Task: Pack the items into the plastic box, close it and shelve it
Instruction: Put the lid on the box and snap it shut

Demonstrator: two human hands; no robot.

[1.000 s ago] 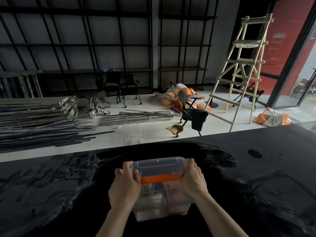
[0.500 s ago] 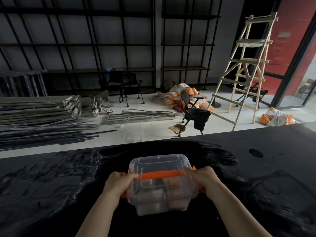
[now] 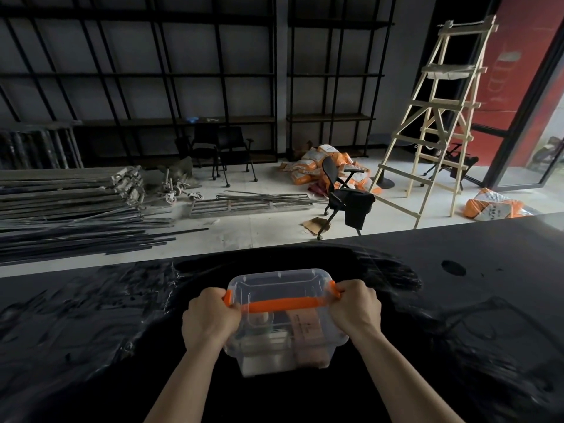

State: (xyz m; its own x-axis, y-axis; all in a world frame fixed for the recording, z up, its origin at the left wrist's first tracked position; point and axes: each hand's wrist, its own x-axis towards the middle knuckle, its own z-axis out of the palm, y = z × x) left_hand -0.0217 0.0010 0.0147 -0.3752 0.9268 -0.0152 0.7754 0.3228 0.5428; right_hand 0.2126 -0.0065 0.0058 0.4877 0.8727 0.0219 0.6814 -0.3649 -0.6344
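Now gripped at both ends: clear plastic box, lid down, resting on a black table sheeted in glossy film. Left hand curled tight over the orange latch on the box's left end, right hand clenched likewise over the opposite latch; thumbs on top, fingers tucked under the rim, a hold suited to pressing both clips home at once and keeping the lid square. Orange carry handle lying flat across the lid between the two fists, untouched. Packed items visible through the walls: a tan carton to the right, pale pieces to the left, too blurred to name. Whether both latches sit fully snapped cannot be told, the fingers hiding them. Packing apparently done; closing in hand; shelving yet to come. Likely destination, the black shelving along the far wall, well apart from the table across a floor littered with metal rails, an office chair and a wooden stepladder — a route calling for a firm carry.
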